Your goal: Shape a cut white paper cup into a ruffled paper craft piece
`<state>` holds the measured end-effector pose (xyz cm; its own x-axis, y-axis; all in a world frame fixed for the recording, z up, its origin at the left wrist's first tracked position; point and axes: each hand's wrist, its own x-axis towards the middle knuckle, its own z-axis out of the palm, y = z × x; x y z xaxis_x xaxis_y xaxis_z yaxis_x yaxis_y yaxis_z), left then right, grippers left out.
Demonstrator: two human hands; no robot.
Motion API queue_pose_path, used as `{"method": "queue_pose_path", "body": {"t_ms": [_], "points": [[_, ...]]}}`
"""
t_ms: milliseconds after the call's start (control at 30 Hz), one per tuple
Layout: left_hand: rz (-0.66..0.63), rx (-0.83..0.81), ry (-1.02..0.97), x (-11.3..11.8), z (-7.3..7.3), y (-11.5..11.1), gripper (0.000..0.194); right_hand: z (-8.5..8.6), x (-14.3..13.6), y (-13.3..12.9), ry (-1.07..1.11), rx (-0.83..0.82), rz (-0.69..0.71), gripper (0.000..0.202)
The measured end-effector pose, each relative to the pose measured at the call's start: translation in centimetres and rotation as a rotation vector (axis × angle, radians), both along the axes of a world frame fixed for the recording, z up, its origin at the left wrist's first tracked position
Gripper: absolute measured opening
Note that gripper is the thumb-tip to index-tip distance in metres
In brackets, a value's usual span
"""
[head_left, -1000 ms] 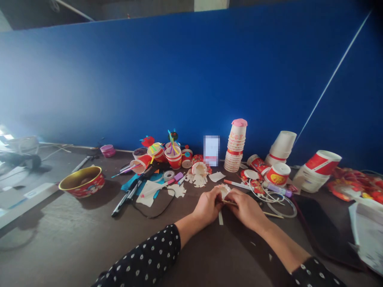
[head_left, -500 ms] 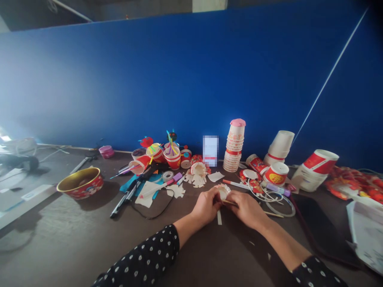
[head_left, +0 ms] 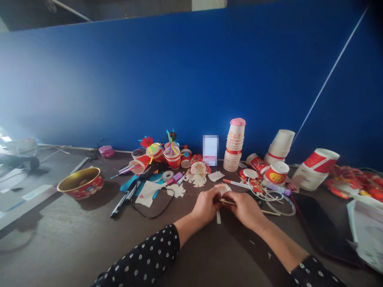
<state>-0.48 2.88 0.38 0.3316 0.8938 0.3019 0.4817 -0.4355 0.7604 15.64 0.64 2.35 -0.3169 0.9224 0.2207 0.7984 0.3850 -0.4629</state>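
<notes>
Both hands meet at the middle of the table, over a cut-down paper cup [head_left: 222, 189] with a frilled red-and-white rim. My left hand [head_left: 207, 205] is closed on its left side. My right hand [head_left: 245, 207] pinches it from the right, with a thin wooden stick [head_left: 228, 202] lying across between the fingers. Fingers cover most of the cup's lower part. A narrow white strip [head_left: 218, 217] shows just below the left fingertips; whether it is attached to anything cannot be seen. Behind the hands lies another cut cup [head_left: 198, 177], spread like a flower.
A tall stack of paper cups [head_left: 232, 155] stands behind, with more cups [head_left: 317, 169] at right. Pens, a tape roll [head_left: 168, 175] and paper scraps lie left of the hands. A gold-lined red bowl [head_left: 80, 184] is farther left; a dark tablet-like slab [head_left: 321, 227] lies right.
The cup between my hands has tipped slightly, showing less of its inside. The wooden stick shows more clearly across the fingers. My hands stay in nearly the same place.
</notes>
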Motion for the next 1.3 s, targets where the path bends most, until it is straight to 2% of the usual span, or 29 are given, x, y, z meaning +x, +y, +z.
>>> {"method": "queue_pose_path", "body": {"t_ms": [333, 467, 600, 633, 733, 833, 900, 1000, 1133, 1300], "points": [[-0.030, 0.024, 0.013, -0.1, 0.0, 0.1, 0.013, -0.2, -0.2, -0.2, -0.070, 0.045, -0.001, 0.017], [-0.104, 0.053, 0.002, -0.8, 0.4, -0.2, 0.015, -0.4, 0.1, -0.2, 0.022, 0.080, 0.052, 0.018], [-0.094, 0.174, -0.006, -1.9, 1.4, -0.8, 0.010, -0.4, 1.0, 0.0, 0.148, 0.220, 0.073, 0.022], [-0.118, 0.216, -0.008, -2.1, 1.8, -1.0, 0.010, -0.3, 1.3, 0.0, 0.169, 0.248, 0.058, 0.024], [-0.302, 0.317, 0.014, -2.8, 2.7, -1.4, 0.014, 0.0, 2.1, -0.1, 0.216, 0.292, 0.004, 0.029], [-0.428, 0.356, 0.088, -3.2, 3.1, -1.4, 0.026, 0.3, 2.4, -0.4, 0.250, 0.312, -0.018, 0.024], [-0.430, 0.394, 0.157, -3.3, 2.9, -1.2, 0.027, 0.4, 2.4, -0.7, 0.235, 0.317, 0.012, 0.015], [-0.430, 0.480, 0.304, -3.2, 2.0, -0.9, 0.005, 0.4, 1.9, -1.2, 0.168, 0.303, 0.098, 0.010], [-0.429, 0.538, 0.458, -3.1, 1.1, -0.8, 0.015, 0.3, 1.1, -1.7, 0.087, 0.234, 0.161, 0.012], [-0.427, 0.549, 0.544, -2.9, 0.9, -1.0, 0.017, 0.2, 0.7, -2.1, -0.010, 0.148, 0.181, 0.013]]}}
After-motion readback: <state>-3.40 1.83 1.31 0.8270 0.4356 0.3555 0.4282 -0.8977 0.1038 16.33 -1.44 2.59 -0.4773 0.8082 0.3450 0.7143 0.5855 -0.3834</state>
